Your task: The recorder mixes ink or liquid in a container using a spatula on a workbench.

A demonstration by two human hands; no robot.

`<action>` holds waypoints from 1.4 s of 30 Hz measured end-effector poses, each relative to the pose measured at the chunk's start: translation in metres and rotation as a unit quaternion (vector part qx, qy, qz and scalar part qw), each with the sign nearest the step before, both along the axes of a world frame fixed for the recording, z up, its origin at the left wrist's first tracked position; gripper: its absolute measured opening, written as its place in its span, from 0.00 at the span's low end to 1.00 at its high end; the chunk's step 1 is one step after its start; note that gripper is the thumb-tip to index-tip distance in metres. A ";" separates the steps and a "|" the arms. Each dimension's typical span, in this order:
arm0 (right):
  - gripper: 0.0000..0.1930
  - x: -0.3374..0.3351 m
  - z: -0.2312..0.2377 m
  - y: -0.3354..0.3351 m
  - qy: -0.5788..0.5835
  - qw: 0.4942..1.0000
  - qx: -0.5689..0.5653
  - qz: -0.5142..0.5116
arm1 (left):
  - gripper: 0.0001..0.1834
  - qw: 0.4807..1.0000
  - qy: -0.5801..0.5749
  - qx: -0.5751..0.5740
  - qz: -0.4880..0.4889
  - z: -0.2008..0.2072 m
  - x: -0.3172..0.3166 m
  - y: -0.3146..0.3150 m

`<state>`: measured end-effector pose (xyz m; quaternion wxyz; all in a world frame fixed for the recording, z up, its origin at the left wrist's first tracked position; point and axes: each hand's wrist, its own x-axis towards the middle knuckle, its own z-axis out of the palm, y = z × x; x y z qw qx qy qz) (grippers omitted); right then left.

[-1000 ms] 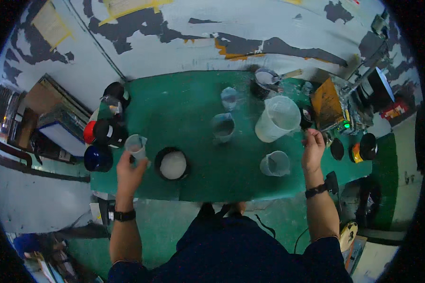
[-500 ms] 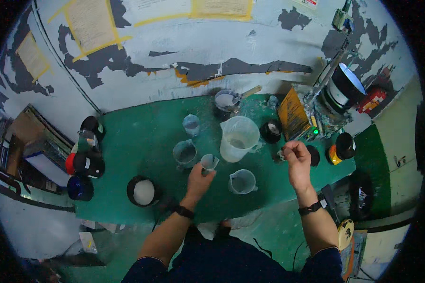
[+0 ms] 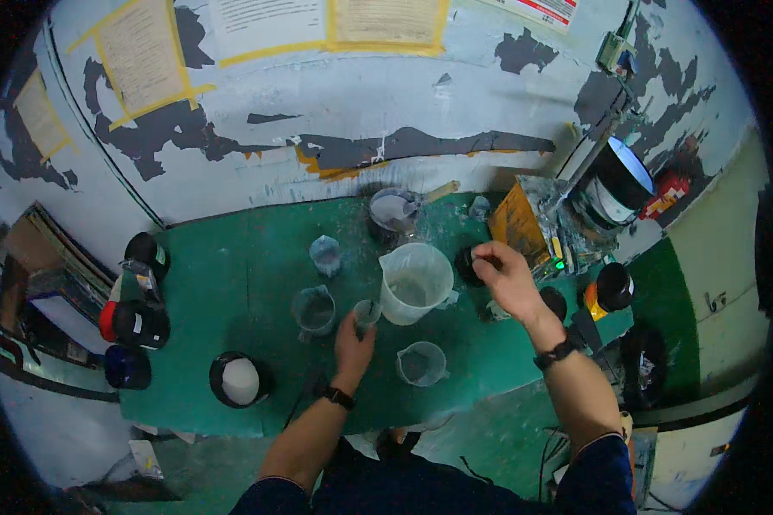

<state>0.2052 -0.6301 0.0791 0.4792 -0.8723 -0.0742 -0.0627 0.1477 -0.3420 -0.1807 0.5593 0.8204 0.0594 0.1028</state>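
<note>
My left hand (image 3: 353, 350) is closed round a small clear cup (image 3: 367, 312), held upright above the green table. Just left of that cup stands a clear measuring beaker (image 3: 314, 311). A large translucent jug (image 3: 416, 281) is to its right, and another clear beaker (image 3: 422, 365) sits nearer to me. My right hand (image 3: 508, 281) hovers at a small black jar (image 3: 465, 266), partly covering it. Thumb and fingers there are pinched together; anything between them is too small to make out. Below this hand lies a small clear item (image 3: 496, 311).
A black tub of white material (image 3: 240, 381) stands at the front left. Several dark jars (image 3: 140, 323) line the left edge. At the back is a pot with a brush (image 3: 392, 209). A stained machine (image 3: 532, 225) bearing a black bucket (image 3: 614, 182) occupies the right rear.
My right hand has moved left and away from me, from beside the small clear item to the black jar. The view has tilted slightly upward. My left hand still holds the cup.
</note>
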 end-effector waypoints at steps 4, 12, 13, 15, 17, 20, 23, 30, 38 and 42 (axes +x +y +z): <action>0.15 0.053 -0.027 -0.009 0.009 0.999 -0.038 -0.019 | 0.35 0.994 0.039 0.098 0.013 0.042 -0.028 -0.004; 0.29 0.188 -0.083 -0.020 0.010 0.982 -0.096 -0.161 | 0.31 0.981 0.078 0.097 -0.149 0.089 -0.149 0.043; 0.31 0.201 -0.091 -0.021 0.003 0.973 -0.132 -0.190 | 0.30 0.981 0.100 0.085 -0.141 0.091 -0.161 0.050; 0.34 0.220 -0.106 -0.023 0.023 0.975 -0.087 -0.204 | 0.29 0.980 0.127 0.084 -0.129 0.090 -0.179 0.063; 0.37 0.230 -0.117 -0.031 0.040 0.973 -0.046 -0.223 | 0.27 0.978 0.150 0.081 -0.122 0.094 -0.187 0.076; 0.38 0.237 -0.119 -0.017 0.008 0.976 -0.067 -0.205 | 0.25 0.973 0.199 0.030 -0.112 0.101 -0.194 0.093; 0.36 0.230 -0.100 0.015 0.128 0.974 0.043 -0.183 | 0.24 0.977 0.181 0.039 -0.102 0.103 -0.199 0.101; 0.21 0.246 -0.109 -0.013 -0.024 0.977 -0.012 -0.211 | 0.23 0.972 0.208 0.029 -0.103 0.111 -0.186 0.109; 0.15 0.209 -0.026 0.017 -0.123 0.977 -0.072 -0.161 | 0.24 0.973 0.190 0.055 -0.120 0.103 -0.187 0.116; 0.15 0.203 -0.019 0.000 -0.152 0.977 -0.031 -0.146 | 0.22 0.977 0.169 0.052 -0.121 0.106 -0.184 0.115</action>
